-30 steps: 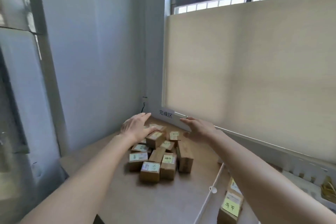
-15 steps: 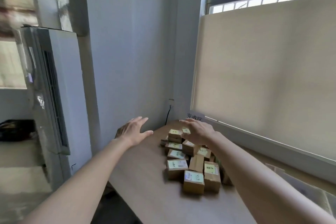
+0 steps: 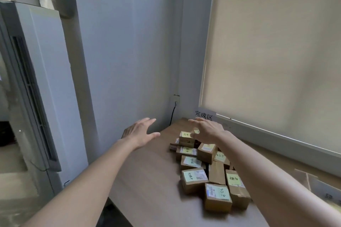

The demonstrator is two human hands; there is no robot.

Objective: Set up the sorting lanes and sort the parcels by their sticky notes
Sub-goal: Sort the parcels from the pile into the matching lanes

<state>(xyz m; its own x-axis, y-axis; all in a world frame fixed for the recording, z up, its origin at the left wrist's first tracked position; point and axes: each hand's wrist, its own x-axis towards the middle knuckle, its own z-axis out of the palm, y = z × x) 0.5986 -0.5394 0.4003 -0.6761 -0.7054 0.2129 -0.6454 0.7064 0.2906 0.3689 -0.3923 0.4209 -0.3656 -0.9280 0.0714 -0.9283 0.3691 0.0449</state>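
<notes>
Several small cardboard parcels (image 3: 206, 167) with yellow-green sticky notes lie heaped on the wooden table (image 3: 147, 180) near the window side. My right hand (image 3: 206, 130) hovers over the far end of the heap with fingers spread, just above a parcel with a yellow note (image 3: 186, 135); I cannot tell if it touches. My left hand (image 3: 141, 132) is spread open above the table's far left corner, apart from the parcels and holding nothing.
A white sign with black characters (image 3: 204, 115) leans at the window sill behind the heap. A tall white air conditioner (image 3: 40, 88) stands left of the table. A cable (image 3: 173, 114) hangs in the wall corner. A flattened carton (image 3: 313, 180) lies at far right.
The view has swung left, so the heap now sits further right. My left hand has moved off the parcels to the table's left corner; my right hand stays over the heap's far end.
</notes>
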